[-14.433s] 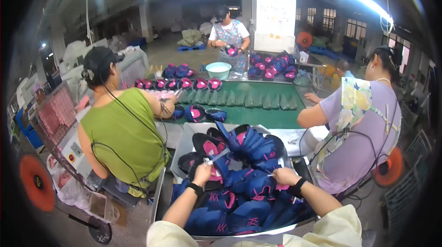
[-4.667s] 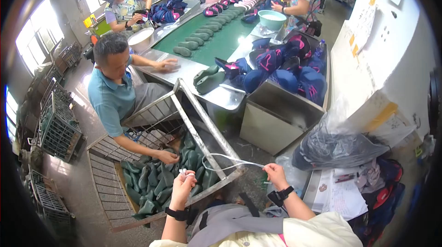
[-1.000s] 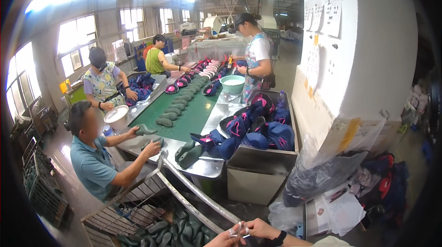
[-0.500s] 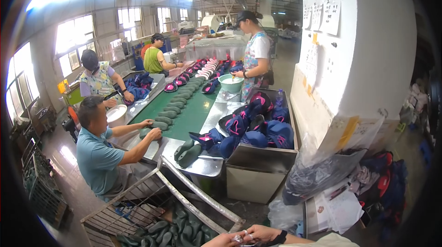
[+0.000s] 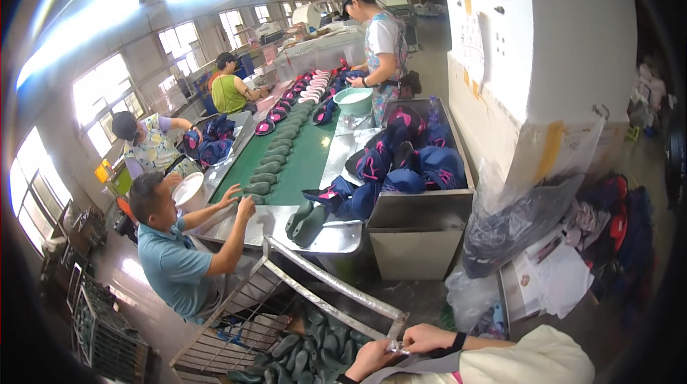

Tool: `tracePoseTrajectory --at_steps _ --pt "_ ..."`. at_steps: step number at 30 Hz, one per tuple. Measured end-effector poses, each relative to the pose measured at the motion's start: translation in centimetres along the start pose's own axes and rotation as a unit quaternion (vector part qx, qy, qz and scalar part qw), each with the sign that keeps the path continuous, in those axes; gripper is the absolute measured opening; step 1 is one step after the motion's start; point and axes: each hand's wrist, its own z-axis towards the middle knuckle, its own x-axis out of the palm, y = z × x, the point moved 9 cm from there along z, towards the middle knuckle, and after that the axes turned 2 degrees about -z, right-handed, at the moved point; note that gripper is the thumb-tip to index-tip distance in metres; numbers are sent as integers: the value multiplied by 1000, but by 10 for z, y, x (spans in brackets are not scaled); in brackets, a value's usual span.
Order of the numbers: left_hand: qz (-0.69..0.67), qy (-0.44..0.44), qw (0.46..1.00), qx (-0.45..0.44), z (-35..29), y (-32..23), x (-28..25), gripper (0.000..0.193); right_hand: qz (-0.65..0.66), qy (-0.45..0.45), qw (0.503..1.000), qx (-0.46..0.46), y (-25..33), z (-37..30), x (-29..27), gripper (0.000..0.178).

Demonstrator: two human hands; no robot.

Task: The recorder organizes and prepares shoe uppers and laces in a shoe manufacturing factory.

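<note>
At the bottom, over the near side of a wire cart, my left hand (image 5: 372, 357) and my right hand (image 5: 426, 339) meet with fingers closed. Between their fingertips is a small shiny, crumpled piece (image 5: 395, 347), clear or silvery; its kind is too small to make out. A dark band circles my right wrist, and a pale cream sleeve (image 5: 526, 364) covers that arm. Dark green shoe lasts (image 5: 330, 344) lie heaped in the wire cart (image 5: 335, 275) just left of my hands, which touch none that I can see.
A green conveyor belt (image 5: 297, 158) carries lasts and shoe uppers. Beside it sit a person in a blue shirt (image 5: 172, 262) and others at work. A metal bin (image 5: 422, 201) holds navy and pink uppers (image 5: 436, 169). A white pillar (image 5: 501, 98) and plastic bags (image 5: 519, 234) stand right.
The whole view has shifted and tilted. My hands appear higher in it, still together at the shiny piece. The blue-shirted person's far hand has lifted off the lasts.
</note>
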Motion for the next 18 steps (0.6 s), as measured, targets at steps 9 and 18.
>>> tracePoseTrajectory --at_steps 9,18 --pt "-16 5 989 146 9 -38 -16 16 134 -256 951 115 -92 7 -49 11" --pt "-264 -60 954 127 -13 -34 -32 13 162 -111 980 -1 -70 -11 -1 15"
